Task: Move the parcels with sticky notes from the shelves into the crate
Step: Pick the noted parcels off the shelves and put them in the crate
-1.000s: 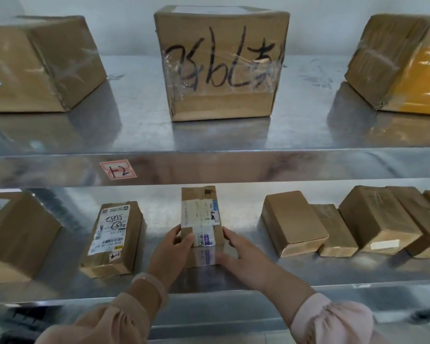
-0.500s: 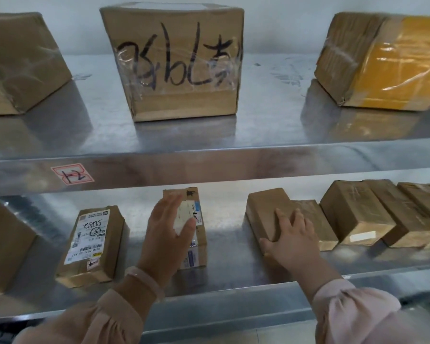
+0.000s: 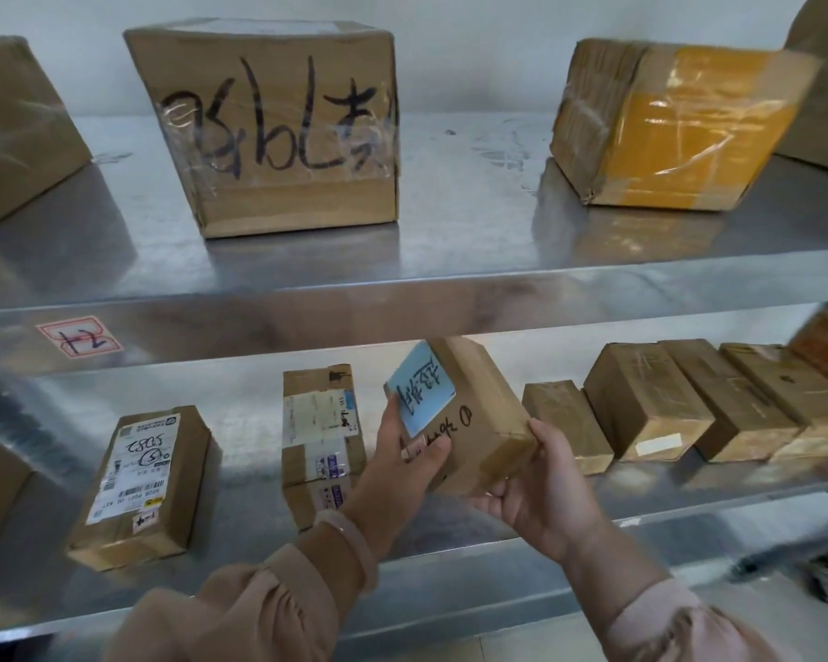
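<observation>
**Noted parcel held in both hands**

The small brown cardboard parcel (image 3: pixel 479 408) is held tilted, clear of the lower steel shelf (image 3: pixel 240 518). The left hand (image 3: pixel 393 475) grips its edge and the right hand (image 3: pixel 546 499) grips its corner. The left thumb may rub the blue paper sticky note (image 3: pixel 424 391) loose. No crate is in view.

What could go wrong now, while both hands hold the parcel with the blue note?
The left hand touches the blue note and might rub it loose. The parcel is tilted, its top near the upper shelf, and could knock its edge when pulled out.
</observation>
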Available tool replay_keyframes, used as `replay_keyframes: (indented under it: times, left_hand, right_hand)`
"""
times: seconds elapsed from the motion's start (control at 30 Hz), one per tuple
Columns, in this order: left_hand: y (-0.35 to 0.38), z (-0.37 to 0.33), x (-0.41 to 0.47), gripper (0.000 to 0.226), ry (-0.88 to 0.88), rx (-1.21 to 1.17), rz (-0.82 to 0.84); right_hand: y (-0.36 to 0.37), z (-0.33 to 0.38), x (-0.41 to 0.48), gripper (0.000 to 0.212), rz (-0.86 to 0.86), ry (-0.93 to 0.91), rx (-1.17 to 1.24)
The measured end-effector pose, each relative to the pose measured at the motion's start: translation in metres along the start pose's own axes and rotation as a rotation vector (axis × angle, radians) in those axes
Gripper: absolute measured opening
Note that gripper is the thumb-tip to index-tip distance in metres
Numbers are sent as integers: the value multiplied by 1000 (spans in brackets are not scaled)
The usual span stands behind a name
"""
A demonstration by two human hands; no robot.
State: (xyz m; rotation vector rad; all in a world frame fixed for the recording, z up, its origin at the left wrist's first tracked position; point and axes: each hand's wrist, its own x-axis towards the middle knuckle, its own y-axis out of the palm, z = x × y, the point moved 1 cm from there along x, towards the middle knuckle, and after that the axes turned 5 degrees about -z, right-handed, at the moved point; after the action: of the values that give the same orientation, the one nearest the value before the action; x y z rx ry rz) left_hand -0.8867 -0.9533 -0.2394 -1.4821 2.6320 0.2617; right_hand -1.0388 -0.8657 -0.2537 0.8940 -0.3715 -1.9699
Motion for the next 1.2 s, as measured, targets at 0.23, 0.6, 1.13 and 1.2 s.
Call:
replay_keyframes:
  times: [0.23, 0.6, 1.13, 1.2]
  left_hand:
    - [2, -1, -2, 91, 102, -59, -40]
    - [-17, -27, -32, 90, 373, 218, -38]
    - [-244, -17, -202, 64, 387, 267, -263]
    - [-290, -6, -235, 68, 332, 282, -320]
  right_hand:
    - [-5, 0, -5, 43, -97, -87, -268]
    - [30, 8, -37, 61, -111, -570, -730]
    - [205, -169, -130, 52, 179, -561, -794]
    - [231, -212, -139, 53, 234, -506, -834]
